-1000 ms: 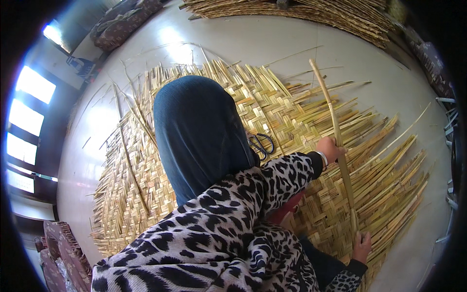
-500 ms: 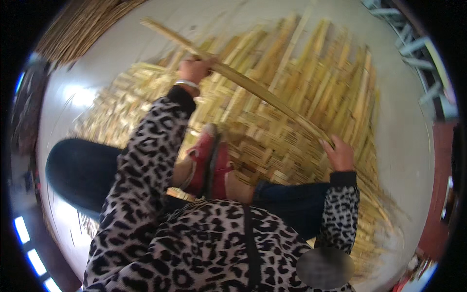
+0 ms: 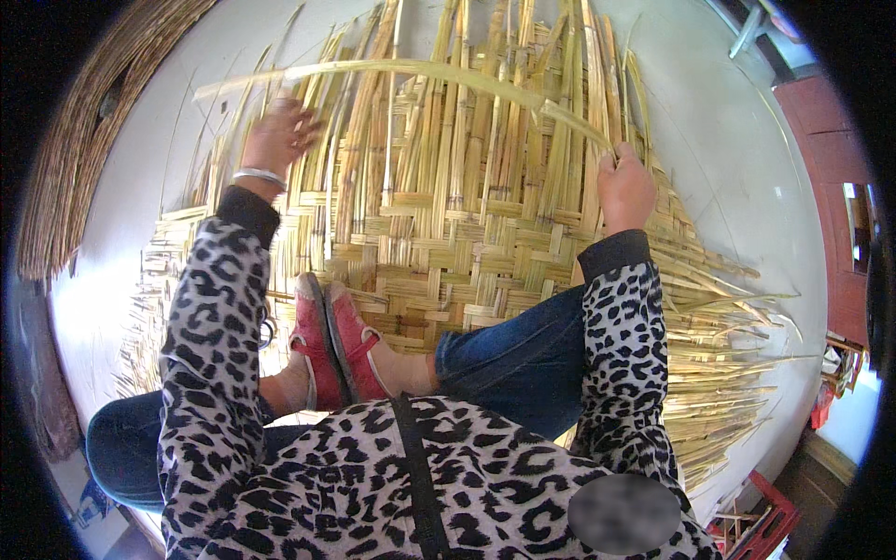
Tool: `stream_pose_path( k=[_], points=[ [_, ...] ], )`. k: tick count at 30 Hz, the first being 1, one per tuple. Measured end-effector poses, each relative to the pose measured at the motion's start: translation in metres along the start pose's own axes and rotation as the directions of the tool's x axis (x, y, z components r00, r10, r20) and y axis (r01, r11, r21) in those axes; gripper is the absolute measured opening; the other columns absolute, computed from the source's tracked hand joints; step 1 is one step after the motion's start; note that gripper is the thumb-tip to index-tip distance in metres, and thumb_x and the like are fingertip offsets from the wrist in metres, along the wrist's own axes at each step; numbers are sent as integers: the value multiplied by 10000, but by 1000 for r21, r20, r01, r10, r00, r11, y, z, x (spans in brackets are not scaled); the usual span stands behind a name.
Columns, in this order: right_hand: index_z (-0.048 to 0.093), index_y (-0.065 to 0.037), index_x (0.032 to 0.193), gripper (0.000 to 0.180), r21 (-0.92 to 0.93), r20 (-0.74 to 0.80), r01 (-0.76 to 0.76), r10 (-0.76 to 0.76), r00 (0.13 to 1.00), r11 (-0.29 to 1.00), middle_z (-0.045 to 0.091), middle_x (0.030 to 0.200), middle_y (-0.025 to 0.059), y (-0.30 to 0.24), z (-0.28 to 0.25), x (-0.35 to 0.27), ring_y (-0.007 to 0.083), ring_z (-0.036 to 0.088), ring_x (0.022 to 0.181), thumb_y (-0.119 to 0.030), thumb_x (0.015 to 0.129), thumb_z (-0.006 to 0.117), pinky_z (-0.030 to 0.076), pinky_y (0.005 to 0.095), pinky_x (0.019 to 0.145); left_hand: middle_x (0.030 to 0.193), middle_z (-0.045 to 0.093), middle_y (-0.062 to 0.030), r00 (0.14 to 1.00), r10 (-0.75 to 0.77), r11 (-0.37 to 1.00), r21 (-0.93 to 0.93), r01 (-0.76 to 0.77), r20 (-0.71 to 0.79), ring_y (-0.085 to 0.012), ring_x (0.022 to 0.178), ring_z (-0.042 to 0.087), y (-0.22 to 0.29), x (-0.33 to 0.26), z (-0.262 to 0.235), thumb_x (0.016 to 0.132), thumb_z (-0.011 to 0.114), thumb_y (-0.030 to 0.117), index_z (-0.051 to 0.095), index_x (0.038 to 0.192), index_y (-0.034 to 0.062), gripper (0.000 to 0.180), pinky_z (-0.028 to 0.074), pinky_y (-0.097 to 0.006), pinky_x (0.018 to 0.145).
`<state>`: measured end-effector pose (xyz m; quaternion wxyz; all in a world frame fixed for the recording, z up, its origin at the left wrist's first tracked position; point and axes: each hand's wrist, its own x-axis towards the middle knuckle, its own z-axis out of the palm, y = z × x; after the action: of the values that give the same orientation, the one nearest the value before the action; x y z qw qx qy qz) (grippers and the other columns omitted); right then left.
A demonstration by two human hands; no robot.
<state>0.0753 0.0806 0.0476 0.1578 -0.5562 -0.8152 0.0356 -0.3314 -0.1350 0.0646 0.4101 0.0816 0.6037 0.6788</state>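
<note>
A long pale reed strip (image 3: 420, 67) arches over the woven reed mat (image 3: 448, 250). Its right end is pinched in my right hand (image 3: 625, 191), whose fingers are closed at the mat's upper right. My left hand (image 3: 278, 138) is just below the strip's left part, fingers spread and slightly blurred; whether a fingertip touches the strip is unclear. Under my hands the mat is tightly woven near me, while loose parallel reeds (image 3: 364, 140) stick out on its far side. More loose ends (image 3: 719, 373) fan out at the right.
My feet in red shoes (image 3: 322, 345) rest on the mat's near part. Beside them lies a dark ring-shaped handle (image 3: 267, 333). A bundle of brown stalks (image 3: 79, 121) lies at the far left. A red crate (image 3: 765, 518) stands at the lower right.
My left hand has moved left and its fingers have spread. My right hand has moved up and slightly left with the strip's end. The strip now bows instead of running straight, and the view has shifted.
</note>
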Motion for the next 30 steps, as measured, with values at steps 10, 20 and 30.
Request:
stream_pose_path(
  k=[10,20,30],
  points=[
    [599,20,988,284,565,146,-347,323,935,749,661,896,251,27,48,20,409,645,852,-213,827,578,499,456,740,779,652,-115,884,-380,407,908,-104,271,-209,692,692,-113,35,150,867,589,190,609,886,-26,217,535,-334,457],
    [537,73,1096,441,482,339,-235,68,938,844,615,1036,324,-40,48,27,450,610,970,-247,796,577,478,463,873,819,674,-226,963,-66,-39,964,-263,260,-342,773,663,-99,43,176,731,725,413,691,841,-50,477,541,-397,733],
    [525,89,1050,380,561,449,-336,63,891,757,619,972,309,-41,46,35,418,608,971,-220,829,544,480,450,860,677,630,-225,961,-173,444,888,-120,216,-256,527,659,-78,30,189,694,726,277,627,766,-125,421,535,-363,507]
  ],
)
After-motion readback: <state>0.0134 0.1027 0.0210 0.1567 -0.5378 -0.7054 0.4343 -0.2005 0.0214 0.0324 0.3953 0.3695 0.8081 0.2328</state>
